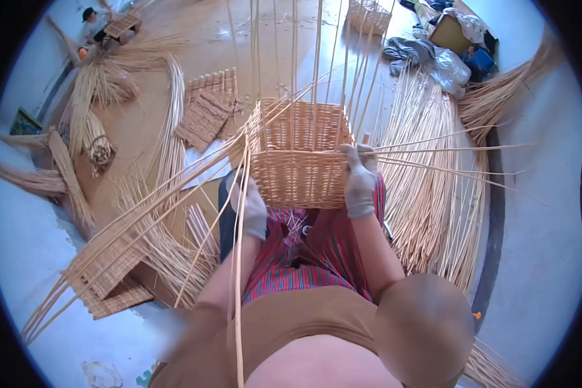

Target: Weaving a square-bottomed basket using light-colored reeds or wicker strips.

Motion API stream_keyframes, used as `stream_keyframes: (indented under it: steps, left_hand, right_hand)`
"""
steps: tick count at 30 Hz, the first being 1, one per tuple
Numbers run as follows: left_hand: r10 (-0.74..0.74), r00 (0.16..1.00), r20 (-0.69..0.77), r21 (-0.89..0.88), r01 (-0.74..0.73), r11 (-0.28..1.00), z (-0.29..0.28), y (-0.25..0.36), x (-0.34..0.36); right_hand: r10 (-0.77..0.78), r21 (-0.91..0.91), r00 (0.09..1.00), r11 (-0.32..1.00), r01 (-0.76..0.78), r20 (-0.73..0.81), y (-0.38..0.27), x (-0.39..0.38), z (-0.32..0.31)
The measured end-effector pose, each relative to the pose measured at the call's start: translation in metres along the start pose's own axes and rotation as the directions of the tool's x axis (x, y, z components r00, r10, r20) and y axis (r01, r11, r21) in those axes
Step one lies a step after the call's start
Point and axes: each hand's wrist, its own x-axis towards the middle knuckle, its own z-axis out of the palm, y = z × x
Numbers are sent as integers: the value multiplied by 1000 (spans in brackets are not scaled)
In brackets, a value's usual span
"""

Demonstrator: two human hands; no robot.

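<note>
A square wicker basket (301, 180), partly woven, is held above my lap. Long upright stakes (317, 58) rise from its walls, and several loose strands (174, 187) trail from its left corner toward the lower left. Others (446, 150) stick out to the right. My right hand (360, 187), in a pale glove, grips the right wall, its thumb near the rim. Against the lower left side my gloved left hand (251, 210) holds the basket, its fingers partly hidden behind strands and the wall.
Long reed bundles (427, 187) cover the floor at right; more bundles (100, 145) lie at left. Woven panels (207, 110) rest ahead, others (113, 271) lower left. Another basket (368, 17) stands farther off, near bags and cloth (449, 68). A person (100, 26) sits far left with a woven piece.
</note>
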Motion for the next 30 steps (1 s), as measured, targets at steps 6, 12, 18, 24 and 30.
stream_keyframes:
  steps: [6,12,18,24,30]
  left_hand:
    - [-268,575,773,354,-41,934,60,93,72]
    - [-361,621,696,297,209,932,74,60,59]
    - [-416,570,709,290,302,908,74,74,67]
    - [-537,699,471,166,528,833,96,92,58]
    - [-185,952,244,-216,239,947,92,105,38]
  right_hand:
    - [-137,-70,990,988,139,36,-4,-9,-7]
    - [-573,-564,575,223,795,584,-56,68,113]
    - [-355,-79,856,908,411,377,-4,49,-7]
    - [-240,13,959,970,241,149,-11,13,-1]
    - [-49,-171,998,984,56,49,-44,18,-30]
